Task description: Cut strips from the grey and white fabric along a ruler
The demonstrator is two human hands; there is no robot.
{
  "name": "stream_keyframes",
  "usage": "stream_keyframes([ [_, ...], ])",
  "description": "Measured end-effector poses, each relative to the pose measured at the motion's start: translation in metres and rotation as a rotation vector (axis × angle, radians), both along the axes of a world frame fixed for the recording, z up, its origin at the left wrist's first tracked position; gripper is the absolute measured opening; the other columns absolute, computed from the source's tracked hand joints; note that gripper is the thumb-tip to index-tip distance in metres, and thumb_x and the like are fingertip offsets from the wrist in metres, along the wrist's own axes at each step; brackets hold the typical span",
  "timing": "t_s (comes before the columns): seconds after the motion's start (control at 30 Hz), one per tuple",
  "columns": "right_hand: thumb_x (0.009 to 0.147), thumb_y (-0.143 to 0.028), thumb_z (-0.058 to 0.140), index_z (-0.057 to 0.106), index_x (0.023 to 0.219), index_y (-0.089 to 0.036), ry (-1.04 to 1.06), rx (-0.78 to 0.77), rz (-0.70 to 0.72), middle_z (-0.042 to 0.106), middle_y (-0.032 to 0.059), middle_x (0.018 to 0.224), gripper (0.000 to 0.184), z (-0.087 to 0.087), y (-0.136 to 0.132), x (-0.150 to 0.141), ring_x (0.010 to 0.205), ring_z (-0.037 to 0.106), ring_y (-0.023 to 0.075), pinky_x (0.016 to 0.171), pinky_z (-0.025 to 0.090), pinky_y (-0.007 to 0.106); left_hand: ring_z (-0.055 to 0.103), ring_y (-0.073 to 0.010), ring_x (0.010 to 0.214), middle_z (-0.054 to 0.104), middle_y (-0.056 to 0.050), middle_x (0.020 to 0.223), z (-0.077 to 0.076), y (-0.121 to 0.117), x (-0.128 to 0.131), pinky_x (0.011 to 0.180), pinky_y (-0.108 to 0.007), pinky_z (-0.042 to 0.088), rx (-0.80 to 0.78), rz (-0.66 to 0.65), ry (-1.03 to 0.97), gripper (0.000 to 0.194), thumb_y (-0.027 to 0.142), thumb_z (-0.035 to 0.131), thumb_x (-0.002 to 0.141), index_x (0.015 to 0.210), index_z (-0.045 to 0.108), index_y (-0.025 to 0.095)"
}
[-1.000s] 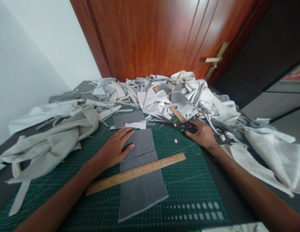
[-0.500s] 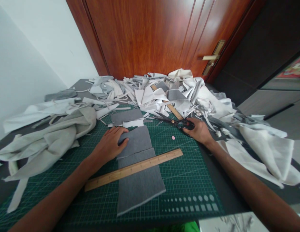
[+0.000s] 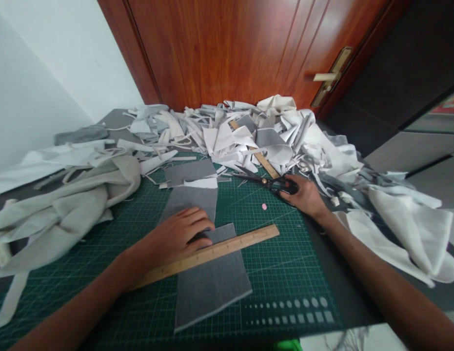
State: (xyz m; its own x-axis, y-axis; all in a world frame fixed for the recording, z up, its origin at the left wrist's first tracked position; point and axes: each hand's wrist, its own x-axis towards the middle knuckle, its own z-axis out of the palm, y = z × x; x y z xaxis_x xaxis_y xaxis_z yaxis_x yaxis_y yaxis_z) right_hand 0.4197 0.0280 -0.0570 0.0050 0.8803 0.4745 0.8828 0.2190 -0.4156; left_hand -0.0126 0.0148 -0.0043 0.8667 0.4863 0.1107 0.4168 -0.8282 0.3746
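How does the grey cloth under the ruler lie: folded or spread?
Spread: the grey cloth lies flat either side of the ruler, no fold visible.

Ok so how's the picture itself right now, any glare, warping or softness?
Head view: soft sheen on the wooden door; head view: wide-angle distortion, the door's sides flaring outward toward the top; head view: markings on the near ruler too soft to read; head view: dark panel at right shows little detail.
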Motion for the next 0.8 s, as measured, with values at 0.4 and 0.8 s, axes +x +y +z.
stream_keyframes([
  [0.4, 0.078, -0.048, 0.076, 0.077, 0.120, -0.018, -0.031, -0.033, -0.035, 0.082, 0.0117, 0.102, 0.051, 0.003, -0.002, 0.000, 0.091, 0.079, 0.0320, 0.086, 0.066, 0.048, 0.064, -0.0205, 0.102, 0.069, -0.004, 0.109, -0.012, -0.018, 0.015, 0.092, -0.032, 0.051, -0.115, -0.002, -0.074, 0.025, 0.009, 0.045, 0.107, 0.110, 0.065, 0.024],
  [0.8, 0.078, -0.048, 0.073, 0.076, 0.122, -0.016, -0.019, -0.042, -0.016, 0.082, 0.0115, 0.098, 0.054, 0.004, -0.002, 0.001, 0.088, 0.078, 0.0310, 0.087, 0.065, 0.048, 0.068, -0.0204, 0.093, 0.067, 0.000, 0.097, 0.033, -0.011, -0.047, 0.088, -0.039, 0.060, 0.630, 0.471, -0.412, 0.024, 0.025, 0.056, 0.096, 0.093, 0.078, 0.035],
])
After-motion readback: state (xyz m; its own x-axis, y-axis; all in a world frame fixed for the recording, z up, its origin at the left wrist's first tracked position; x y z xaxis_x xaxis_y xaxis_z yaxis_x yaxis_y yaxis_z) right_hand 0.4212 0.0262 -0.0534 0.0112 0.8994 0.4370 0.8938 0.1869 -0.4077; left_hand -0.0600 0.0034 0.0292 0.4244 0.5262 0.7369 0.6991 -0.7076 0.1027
